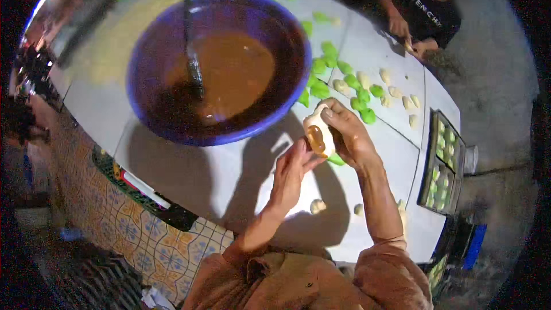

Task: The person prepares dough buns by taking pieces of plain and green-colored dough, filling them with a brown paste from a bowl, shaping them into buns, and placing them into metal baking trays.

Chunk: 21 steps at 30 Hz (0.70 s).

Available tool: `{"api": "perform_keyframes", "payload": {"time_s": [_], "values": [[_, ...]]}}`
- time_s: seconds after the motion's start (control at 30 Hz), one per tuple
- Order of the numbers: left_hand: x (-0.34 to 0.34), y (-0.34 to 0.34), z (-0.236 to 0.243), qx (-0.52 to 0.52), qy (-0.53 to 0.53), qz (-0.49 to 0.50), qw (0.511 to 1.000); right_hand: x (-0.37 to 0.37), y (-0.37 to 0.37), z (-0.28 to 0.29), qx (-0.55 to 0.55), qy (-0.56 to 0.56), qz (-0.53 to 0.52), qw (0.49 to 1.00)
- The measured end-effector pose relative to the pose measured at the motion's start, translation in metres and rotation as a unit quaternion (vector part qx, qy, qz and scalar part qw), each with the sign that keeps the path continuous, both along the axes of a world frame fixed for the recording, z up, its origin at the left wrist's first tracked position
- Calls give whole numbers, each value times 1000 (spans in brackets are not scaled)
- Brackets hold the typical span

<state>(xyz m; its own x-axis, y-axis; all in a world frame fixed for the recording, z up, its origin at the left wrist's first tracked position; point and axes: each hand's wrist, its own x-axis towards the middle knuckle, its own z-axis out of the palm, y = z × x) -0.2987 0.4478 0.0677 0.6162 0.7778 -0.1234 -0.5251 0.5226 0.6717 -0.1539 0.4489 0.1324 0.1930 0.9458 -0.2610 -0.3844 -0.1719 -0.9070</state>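
Observation:
A piece of flattened white dough (313,119) with glossy brown filling (316,138) on it is held up over the table. My right hand (351,135) grips its right side, thumb on top and fingers curled behind. From the lower left my left hand (288,173) touches its bottom edge with bent fingertips. Behind them stands a large purple basin (232,138) holding brown paste (238,74). A dark-handled utensil (194,69) rests in the paste; its working end is partly sunk. A small dough lump (317,206) lies on the table below my hands.
Green dough pieces (329,51) and pale dough lumps (385,74) are scattered beyond my hands on the white table (396,143). At the right edge sits a dark divided tray (427,186) with green-and-white pieces. Another person (430,14) works across the table. Patterned tiles (138,224) cover the floor.

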Motion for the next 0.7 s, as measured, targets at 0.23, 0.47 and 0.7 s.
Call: {"api": "perform_keyframes", "payload": {"time_s": [0.23,0.47,0.7], "values": [[45,-44,-35,-33,127,-103,986,35,-137,-37,27,-283,-119,951],[93,-99,-24,146,197,-125,961,28,-204,-77,-34,-554,-287,780],[134,-113,-24,72,143,-270,950,58,-243,-81,-55,-287,-326,899]]}}
